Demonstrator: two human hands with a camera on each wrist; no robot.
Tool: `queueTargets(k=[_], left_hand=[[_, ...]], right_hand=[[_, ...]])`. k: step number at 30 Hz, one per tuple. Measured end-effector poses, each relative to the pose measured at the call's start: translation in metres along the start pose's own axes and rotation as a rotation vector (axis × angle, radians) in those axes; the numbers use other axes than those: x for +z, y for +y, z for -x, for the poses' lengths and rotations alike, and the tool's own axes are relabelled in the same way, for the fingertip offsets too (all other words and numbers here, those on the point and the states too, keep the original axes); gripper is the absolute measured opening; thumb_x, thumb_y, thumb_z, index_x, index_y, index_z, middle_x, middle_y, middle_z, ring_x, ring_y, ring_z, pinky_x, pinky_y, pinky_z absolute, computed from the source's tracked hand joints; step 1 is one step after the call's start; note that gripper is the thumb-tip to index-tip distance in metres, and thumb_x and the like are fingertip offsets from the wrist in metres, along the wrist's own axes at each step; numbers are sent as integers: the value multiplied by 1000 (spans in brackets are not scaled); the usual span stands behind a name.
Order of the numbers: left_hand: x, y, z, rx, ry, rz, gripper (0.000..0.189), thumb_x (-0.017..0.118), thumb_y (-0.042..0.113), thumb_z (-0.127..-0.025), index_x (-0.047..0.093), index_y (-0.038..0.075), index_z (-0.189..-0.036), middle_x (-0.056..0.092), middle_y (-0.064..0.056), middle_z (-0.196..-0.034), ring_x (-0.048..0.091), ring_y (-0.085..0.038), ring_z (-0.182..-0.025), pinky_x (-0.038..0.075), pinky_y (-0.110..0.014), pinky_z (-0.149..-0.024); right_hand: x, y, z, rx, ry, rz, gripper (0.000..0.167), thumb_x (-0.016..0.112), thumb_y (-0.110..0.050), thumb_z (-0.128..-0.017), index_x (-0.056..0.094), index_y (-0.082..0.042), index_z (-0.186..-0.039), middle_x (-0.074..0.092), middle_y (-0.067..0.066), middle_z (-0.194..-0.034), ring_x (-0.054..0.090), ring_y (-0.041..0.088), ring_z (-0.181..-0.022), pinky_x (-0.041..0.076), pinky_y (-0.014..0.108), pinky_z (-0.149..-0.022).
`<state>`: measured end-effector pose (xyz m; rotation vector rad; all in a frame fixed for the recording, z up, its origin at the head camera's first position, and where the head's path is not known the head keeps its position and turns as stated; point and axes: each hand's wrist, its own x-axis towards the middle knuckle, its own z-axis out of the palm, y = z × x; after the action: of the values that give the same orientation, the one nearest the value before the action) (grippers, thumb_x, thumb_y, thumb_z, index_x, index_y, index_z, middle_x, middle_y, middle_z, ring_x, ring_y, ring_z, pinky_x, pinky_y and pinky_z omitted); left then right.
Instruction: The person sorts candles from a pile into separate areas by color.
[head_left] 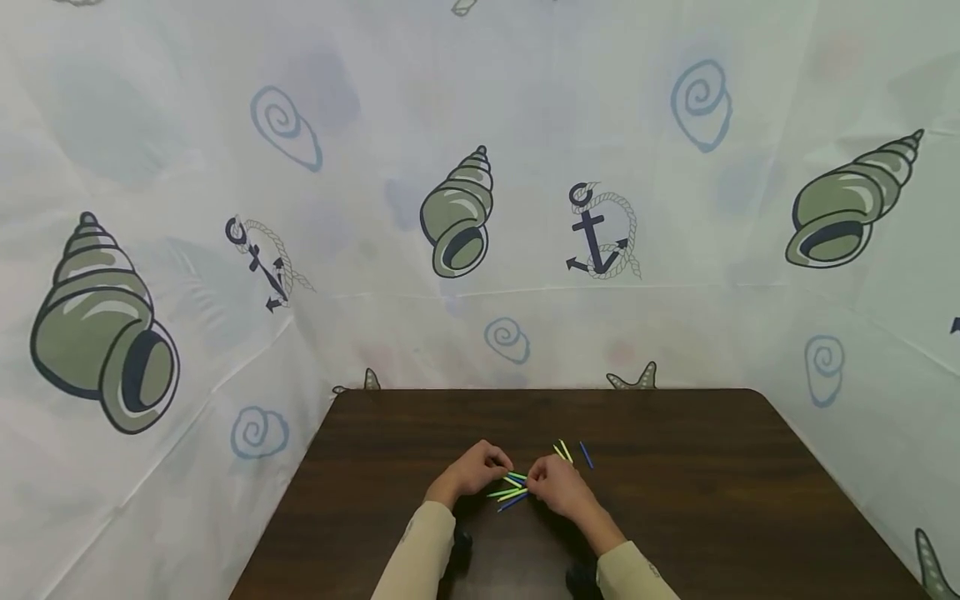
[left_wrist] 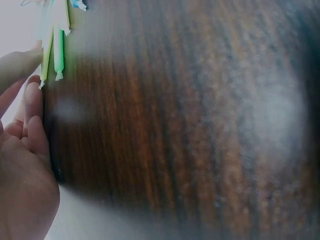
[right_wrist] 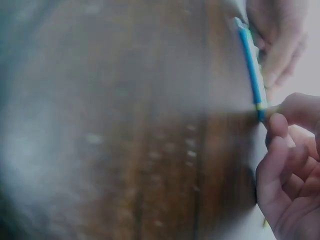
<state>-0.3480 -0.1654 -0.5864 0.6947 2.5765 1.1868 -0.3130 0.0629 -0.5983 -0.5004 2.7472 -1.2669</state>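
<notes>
Several thin, candle-like sticks in green [left_wrist: 59, 52], yellow [left_wrist: 47, 57] and blue [right_wrist: 251, 72] lie crossed in a loose bundle between my hands. Pale, pinched-looking tips show at some of their ends. My right hand [head_left: 558, 485] pinches a stick at the bundle's right side between thumb and forefinger. From the left, my left hand [head_left: 474, 469] reaches in with bent fingers, its fingertips right at the ends of the upper sticks; I cannot tell whether they grip one. The right fingers hide the right-hand ends of the bundle.
Beyond my right hand lie two yellow sticks [head_left: 565, 451] and a separate blue stick [head_left: 587, 455]. The dark wooden table [head_left: 697, 500] spreads out on both sides. A white curtain [head_left: 517, 100] printed with shells and anchors hangs behind the table and along its sides.
</notes>
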Motion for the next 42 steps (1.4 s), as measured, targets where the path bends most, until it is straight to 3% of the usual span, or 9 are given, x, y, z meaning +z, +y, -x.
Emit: queueTargets(k=[4,10,22,33,42], left_hand=[[-1,4,-2,-2,3,-13,14,66,6,-105,80,4,-110,74,-8,-110,63,-17,-91,56,-40,-84],[0,3,1,-5,14,-32,15,65,6,-105,79,2,-111,73,-6,-107,61,-12,-87,55,-34,-79],[3,11,2,-56,67,-15,12,66,7,-106,77,4,-106,62,-11,-112,57,-18,-91,50,-37,-79],[3,7,0,-16,77,-48,14,65,7,-105,77,2,-107,69,-7,-107,60,-14,-88,53,-33,-80],[3,6,-1,-2,77,-55,14,64,8,-105,77,2,-107,69,-8,-107,59,-13,-87,53,-34,-80]], right_hand=[[-6,3,1,-9,-4,-26,8,70,-7,-96,78,-5,-95,66,-2,-71,55,13,-60,43,29,-55],[-2,7,4,-9,-1,-25,8,70,-7,-96,78,-7,-95,65,-4,-71,55,11,-60,43,28,-55],[-5,3,5,48,-2,59,5,72,-9,-96,73,-11,-92,61,-4,-74,54,11,-65,44,30,-63],[-12,2,10,54,-4,108,6,74,-10,-93,70,-13,-89,63,-4,-74,56,12,-65,46,30,-62],[-16,7,15,72,21,78,7,75,-14,-93,68,-13,-92,62,-3,-77,56,12,-66,45,31,-62]])
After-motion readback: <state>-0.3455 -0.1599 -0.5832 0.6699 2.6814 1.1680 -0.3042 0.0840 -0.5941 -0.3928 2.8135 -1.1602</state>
